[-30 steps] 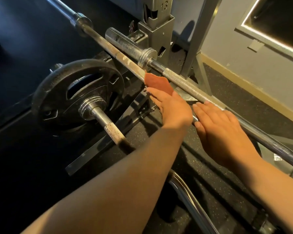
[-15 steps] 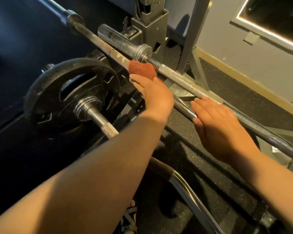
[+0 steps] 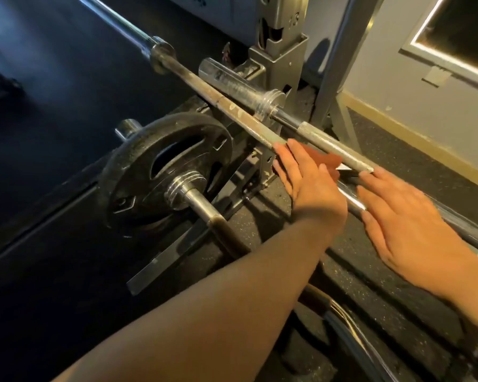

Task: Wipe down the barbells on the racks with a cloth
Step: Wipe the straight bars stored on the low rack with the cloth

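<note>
A long rusty barbell (image 3: 226,104) runs diagonally from the upper left down to the right. My left hand (image 3: 307,186) lies on it with straight fingers, pressing a reddish-brown cloth (image 3: 327,158) against the shaft. My right hand (image 3: 409,216) rests flat on the same bar just to the right, fingers extended. A second barbell (image 3: 334,146) with a knurled shaft and a chrome sleeve lies right behind the cloth.
A third bar (image 3: 202,206) with a black weight plate (image 3: 138,172) sits low on the left. The grey rack upright (image 3: 279,59) stands behind the bars. A curved chrome bar (image 3: 356,337) lies at the bottom right. Black rubber floor surrounds everything, and a wall is at the right.
My left hand slid the cloth up the bar toward the chrome sleeve, then back down toward my right hand. My right hand stayed on the bar.
</note>
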Motion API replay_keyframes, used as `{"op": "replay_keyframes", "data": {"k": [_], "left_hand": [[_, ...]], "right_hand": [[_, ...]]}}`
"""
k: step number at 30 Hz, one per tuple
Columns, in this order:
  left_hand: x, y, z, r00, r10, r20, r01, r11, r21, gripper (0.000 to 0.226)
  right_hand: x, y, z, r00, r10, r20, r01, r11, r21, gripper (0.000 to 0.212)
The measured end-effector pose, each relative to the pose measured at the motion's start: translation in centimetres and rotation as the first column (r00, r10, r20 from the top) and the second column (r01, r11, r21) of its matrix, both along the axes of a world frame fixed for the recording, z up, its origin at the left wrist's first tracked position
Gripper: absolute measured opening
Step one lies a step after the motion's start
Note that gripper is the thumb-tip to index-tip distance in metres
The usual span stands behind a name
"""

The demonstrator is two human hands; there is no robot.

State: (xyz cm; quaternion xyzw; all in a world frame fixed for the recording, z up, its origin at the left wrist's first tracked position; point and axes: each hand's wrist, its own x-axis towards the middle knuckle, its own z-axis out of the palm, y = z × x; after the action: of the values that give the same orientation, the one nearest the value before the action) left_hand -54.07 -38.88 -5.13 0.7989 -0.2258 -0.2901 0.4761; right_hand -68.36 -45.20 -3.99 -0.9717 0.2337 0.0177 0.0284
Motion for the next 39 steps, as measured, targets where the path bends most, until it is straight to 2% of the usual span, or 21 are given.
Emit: {"op": "replay_keyframes", "data": {"k": [2, 5, 8, 9, 10, 12, 16, 21, 23, 25, 29, 32, 36, 39], "left_hand": [[2.2, -0.3, -0.5, 0.998, 0.007, 0.055, -0.006, 1.0, -0.01, 0.067], [5.6, -0.9, -0.4, 0.992, 0.029, 0.121, -0.032, 0.999, 0.019, 0.064], [6.5, -0.4, 0.0, 0.994, -0.053, 0.096, 0.048, 0.998, 0.049, 0.063], [6.4, -0.1, -0.1, 0.982, -0.105, 0.154, 0.094, 0.993, 0.078, 0.063], [5.9, 0.3, -0.3, 0.946, -0.152, 0.287, 0.126, 0.986, 0.109, 0.064], [5.3, 0.8, -1.1, 0.837, -0.216, 0.503, 0.162, 0.975, 0.151, 0.064], [7.1, 0.6, -1.3, 0.884, -0.257, 0.39, 0.241, 0.966, 0.092, 0.045], [9.6, 0.1, -1.4, 0.89, -0.054, 0.452, 0.038, 0.998, 0.045, 0.036], [8.0, 0.0, -1.3, 0.885, -0.095, 0.456, 0.096, 0.995, 0.021, 0.034], [6.5, 0.2, -1.7, 0.865, -0.207, 0.458, 0.235, 0.972, -0.003, 0.036], [9.0, 1.3, -3.1, 0.755, -0.359, 0.55, 0.403, 0.914, 0.043, 0.043], [11.0, 1.5, -3.1, 0.754, -0.345, 0.559, 0.388, 0.921, 0.044, 0.036], [10.1, -0.2, -2.6, 0.818, -0.271, 0.508, 0.261, 0.961, 0.091, 0.034], [8.4, 0.4, -2.1, 0.76, -0.41, 0.504, 0.403, 0.906, 0.128, 0.035]], "right_hand": [[1.5, -0.4, 0.3, 1.0, 0.003, -0.005, -0.003, 1.0, -0.006, 0.058], [5.8, -0.5, 0.4, 0.995, -0.062, 0.077, 0.064, 0.998, -0.013, 0.046], [8.6, -0.3, -0.9, 0.989, -0.102, 0.103, 0.096, 0.994, 0.057, 0.046], [8.9, -0.4, -1.2, 0.987, -0.118, 0.107, 0.109, 0.99, 0.085, 0.045], [9.0, -0.5, -1.4, 0.983, -0.147, 0.108, 0.134, 0.985, 0.112, 0.045], [9.1, -0.6, -1.4, 0.973, -0.209, 0.097, 0.193, 0.97, 0.149, 0.043], [9.4, -0.6, -1.1, 0.983, -0.176, 0.055, 0.169, 0.979, 0.112, 0.041], [9.2, -0.7, -1.3, 0.987, -0.144, 0.073, 0.134, 0.984, 0.119, 0.047], [9.2, -0.8, -1.6, 0.988, -0.129, 0.079, 0.119, 0.986, 0.119, 0.049], [9.0, -0.9, -1.8, 0.99, -0.116, 0.084, 0.105, 0.986, 0.133, 0.048], [8.9, -0.8, -1.6, 0.987, -0.116, 0.107, 0.099, 0.983, 0.152, 0.047], [8.9, -0.6, -1.4, 0.984, -0.127, 0.125, 0.109, 0.984, 0.14, 0.046], [8.9, -0.8, -1.5, 0.986, -0.11, 0.129, 0.093, 0.987, 0.13, 0.033], [8.9, -0.8, -1.7, 0.981, -0.106, 0.164, 0.084, 0.987, 0.137, 0.029]]}}
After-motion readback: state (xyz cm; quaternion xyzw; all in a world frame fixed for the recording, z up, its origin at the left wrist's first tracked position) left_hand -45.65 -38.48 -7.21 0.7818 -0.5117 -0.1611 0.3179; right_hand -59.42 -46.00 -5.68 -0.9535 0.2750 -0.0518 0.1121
